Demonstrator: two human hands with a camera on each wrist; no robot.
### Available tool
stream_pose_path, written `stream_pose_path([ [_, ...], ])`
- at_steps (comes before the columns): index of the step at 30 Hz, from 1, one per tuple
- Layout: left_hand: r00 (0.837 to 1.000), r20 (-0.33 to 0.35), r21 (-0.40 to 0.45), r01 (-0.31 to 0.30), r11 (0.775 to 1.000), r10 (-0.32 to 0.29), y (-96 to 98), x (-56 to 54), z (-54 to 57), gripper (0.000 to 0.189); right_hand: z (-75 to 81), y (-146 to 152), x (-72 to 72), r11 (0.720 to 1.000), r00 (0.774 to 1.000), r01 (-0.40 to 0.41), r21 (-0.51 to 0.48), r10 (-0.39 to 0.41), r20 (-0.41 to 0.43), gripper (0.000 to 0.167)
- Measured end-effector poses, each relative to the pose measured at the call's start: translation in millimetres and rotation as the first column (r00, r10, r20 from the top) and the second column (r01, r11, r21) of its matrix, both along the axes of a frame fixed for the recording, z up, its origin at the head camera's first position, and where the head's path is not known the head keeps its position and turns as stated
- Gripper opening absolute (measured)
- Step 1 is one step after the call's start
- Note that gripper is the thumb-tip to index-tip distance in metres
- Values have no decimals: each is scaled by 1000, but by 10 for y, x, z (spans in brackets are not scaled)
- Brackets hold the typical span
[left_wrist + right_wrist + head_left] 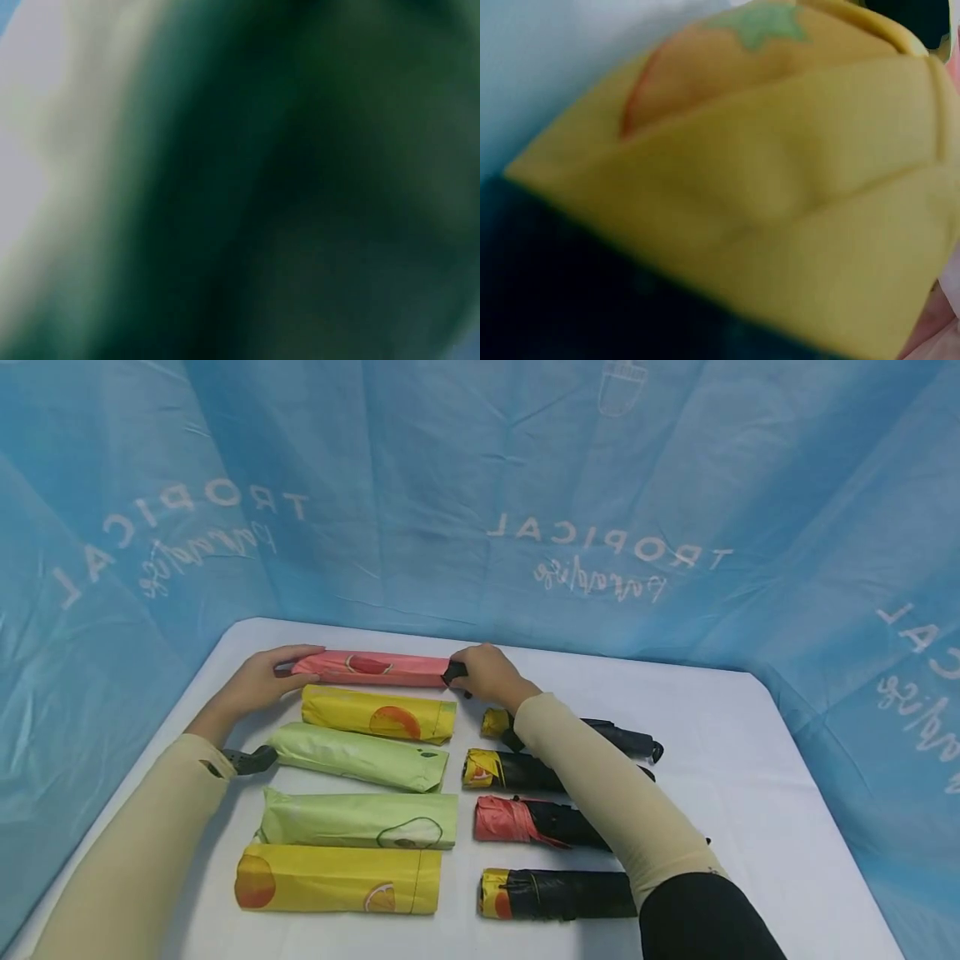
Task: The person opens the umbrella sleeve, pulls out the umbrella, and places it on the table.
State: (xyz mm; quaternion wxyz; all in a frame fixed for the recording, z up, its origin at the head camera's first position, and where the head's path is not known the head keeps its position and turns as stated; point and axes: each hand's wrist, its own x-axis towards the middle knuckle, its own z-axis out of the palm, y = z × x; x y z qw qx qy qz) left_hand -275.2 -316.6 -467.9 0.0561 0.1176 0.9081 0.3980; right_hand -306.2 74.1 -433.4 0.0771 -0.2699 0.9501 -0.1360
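At the far left of the table, my left hand grips the left end of a long pink umbrella sleeve printed with watermelon. My right hand holds the sleeve's other end, where a black part shows beside the fingers. Below it lies a yellow sleeve with an orange fruit print. Under the right forearm is a black rolled umbrella with a yellow end. The right wrist view shows yellow fabric up close; the left wrist view is a dark blur.
Two green sleeves and another yellow sleeve lie in a column on the left. More black rolled umbrellas lie to the right. Blue printed curtains hang around the white table.
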Motion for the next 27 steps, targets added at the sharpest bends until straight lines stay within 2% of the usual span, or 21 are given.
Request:
stream_pose_path([
  [6, 1000, -2, 0, -8, 1000, 8, 38, -18, -18, 60, 3, 65, -17, 1000, 1000, 11, -1, -11, -1, 38],
  [12, 999, 24, -25, -27, 999, 27, 23, 37, -30, 60, -38, 173, 25, 999, 999, 34, 18, -34, 4, 43],
  [19, 998, -3, -37, -59, 998, 59, 21, 36, -48, 60, -15, 409, -3, 999, 999, 37, 32, -37, -4, 45],
  [27, 998, 27, -52, -49, 997, 51, 15, 23, -9, 69, 26, 676, 37, 997, 997, 67, 31, -69, 34, 47],
])
